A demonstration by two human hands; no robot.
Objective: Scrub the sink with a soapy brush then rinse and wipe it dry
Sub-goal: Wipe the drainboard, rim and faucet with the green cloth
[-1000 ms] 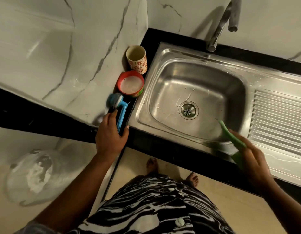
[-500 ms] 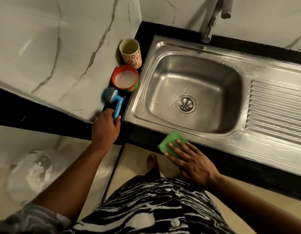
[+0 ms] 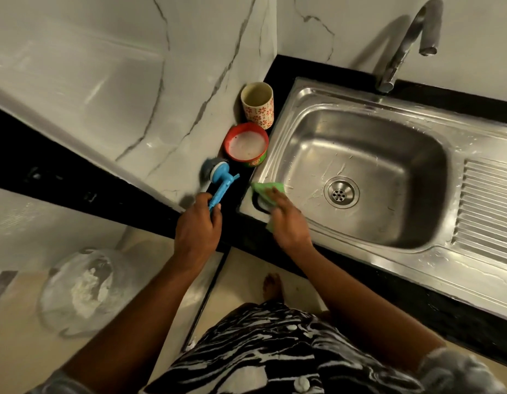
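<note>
I see pale marble-look walls (image 3: 104, 81) with grey veins, meeting in a corner above a black tabletop (image 3: 460, 317). The light is dim and warm, with soft glare on the left wall. Below the tabletop's edge lies a beige floor (image 3: 243, 268), and at the lower left a clear bag (image 3: 81, 291) rests with something white inside.

Floral cup (image 3: 258, 105); plastic bag (image 3: 81, 291) on floor (image 3: 19, 351).
</note>
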